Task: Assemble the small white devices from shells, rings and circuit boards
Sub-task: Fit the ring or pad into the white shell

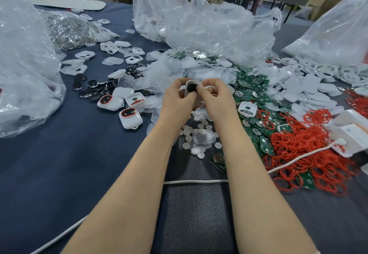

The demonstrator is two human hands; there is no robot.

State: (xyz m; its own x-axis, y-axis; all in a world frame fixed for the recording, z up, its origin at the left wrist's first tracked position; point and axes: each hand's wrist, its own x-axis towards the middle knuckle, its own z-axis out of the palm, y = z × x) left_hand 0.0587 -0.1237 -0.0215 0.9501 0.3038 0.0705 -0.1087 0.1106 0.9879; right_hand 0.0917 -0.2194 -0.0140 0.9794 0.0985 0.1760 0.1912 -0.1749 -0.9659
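Dead centre over the bench (69,154), both hands are up and closed in tight on one white shell (190,83). The left hand (176,98) cups it from nine o'clock with the fingers curled round its edge. The right hand (214,98) pinches it from three o'clock, thumb tip on the glossy black piece (191,89) seated in the shell's face. Neither hand has a spare finger; the shell is held clear of the bench, just above the clutter.

How will it handle? It looks feather-light, thin moulded plastic, stiff enough to squeeze but smooth and rounded, so liable to squirt out of a pinch. Best taken by the long side walls, with flat thumbs pressing the insert home. The black piece is shiny and probably marks easily, so press near its rim.

At four o'clock lie the red rings (298,146), a tangled heap that looks soft and floppy. Expect one to drag its neighbours along; lift a single loop and shake it free. The green boards (253,82) at two o'clock look rigid and flat; edges only, away from the metal contacts.

Finished devices (130,116) sit at nine o'clock, red ring showing round the black window. Clear discs (196,134) are scattered at six o'clock, between the forearms. Crumpled bags (199,21) tower at twelve, and a white cable (195,181) crosses below the wrists.
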